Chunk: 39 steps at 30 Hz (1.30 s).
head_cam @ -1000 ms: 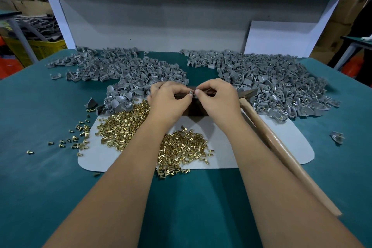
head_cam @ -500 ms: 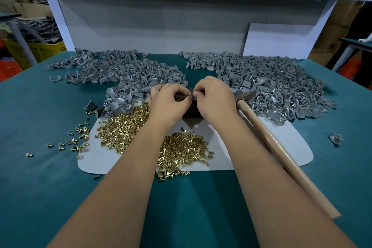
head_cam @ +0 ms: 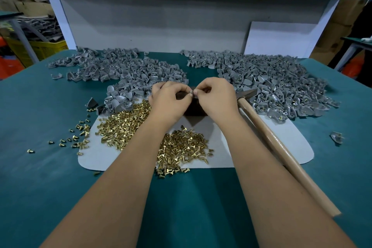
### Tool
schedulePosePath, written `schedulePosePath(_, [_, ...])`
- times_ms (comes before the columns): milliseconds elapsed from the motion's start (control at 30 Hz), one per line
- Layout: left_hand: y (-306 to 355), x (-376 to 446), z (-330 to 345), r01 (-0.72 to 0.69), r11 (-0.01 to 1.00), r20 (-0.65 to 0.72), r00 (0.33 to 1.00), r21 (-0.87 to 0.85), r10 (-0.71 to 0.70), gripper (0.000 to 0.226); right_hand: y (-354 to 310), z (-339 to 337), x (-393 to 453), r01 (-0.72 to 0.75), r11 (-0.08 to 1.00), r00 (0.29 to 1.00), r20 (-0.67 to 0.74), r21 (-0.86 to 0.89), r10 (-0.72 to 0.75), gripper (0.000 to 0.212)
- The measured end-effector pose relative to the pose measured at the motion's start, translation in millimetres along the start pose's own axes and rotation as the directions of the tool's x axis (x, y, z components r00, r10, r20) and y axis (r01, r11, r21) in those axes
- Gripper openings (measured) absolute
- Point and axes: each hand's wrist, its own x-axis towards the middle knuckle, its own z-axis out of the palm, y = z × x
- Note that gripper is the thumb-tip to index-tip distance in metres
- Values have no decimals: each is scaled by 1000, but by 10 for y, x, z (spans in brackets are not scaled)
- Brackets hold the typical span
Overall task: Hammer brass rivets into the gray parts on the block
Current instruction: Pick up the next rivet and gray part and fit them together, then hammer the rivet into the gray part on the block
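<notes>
the likeliest slip, as i am judging it, is the small piece dropping or seating crooked, because both hands are working it at the fingertips over the dark rectangular block (head_cam: pixel 193 106), where it is too small to make out whether it is a gray part, a rivet or both. a crooked rivet would bend under a hammer blow. the left hand (head_cam: pixel 170 99) is pinching that piece with thumb and forefinger curled, and the right hand (head_cam: pixel 216 97) is pinching it from the other side, fingertips meeting just above the block's top. the wooden-handled steel hammer (head_cam: pixel 267 133) is lying untouched just beside the right wrist, on the white flat mat (head_cam: pixel 291 147). the loose brass rivets (head_cam: pixel 182 147) are lying heaped under the left forearm, near the block, and the heaped gray moulded parts (head_cam: pixel 271 82) are spreading beyond both hands.
</notes>
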Motion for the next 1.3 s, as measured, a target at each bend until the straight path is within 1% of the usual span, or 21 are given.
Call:
schedulePosePath(67, [-1,-7,1,-3,1000,3,1000,-5,3,12,54,-14,-13,-8,995,1000,-16,101,9,13])
schedulePosePath(100, [-2,-12,2,-3,1000,8,1000,-8,3,12,73,-26,-5,-33,986,999,-20,161,36,19])
schedulePosePath(167, [-6,-18,2,0,1000,12,1000,-13,0,11,83,-62,20,-109,945,994,5,310,113,26])
schedulePosePath(233, [-8,-17,1,3,1000,11,1000,-19,-3,10,91,-84,35,-150,913,988,33,380,148,29])
schedulePosePath(467, [-12,-14,-13,7,998,15,1000,-59,-6,11,115,-78,55,-141,913,990,67,384,124,29])
schedulePosePath(567, [-8,-9,-7,6,998,14,1000,-67,-5,13,134,-68,44,-109,918,994,66,380,90,21])
schedulePosePath(633, [0,-10,2,3,998,12,1000,-58,-2,13,148,-61,24,-65,936,997,63,347,46,15])
schedulePosePath(700, [-2,-11,8,1,998,12,1000,-58,0,12,153,-55,16,-34,951,998,64,306,15,15])
schedulePosePath(933, [1,-13,19,-8,1000,-7,1000,-3,8,14,120,-4,28,11,987,1000,24,161,-15,10])
schedulePosePath(1067, [3,-4,16,-11,1000,-3,1000,-9,11,15,94,9,43,-11,993,1000,4,116,11,16])
schedulePosePath(1300, [3,11,15,7,1000,17,1000,16,-7,15,50,15,74,-124,983,992,16,139,123,24])
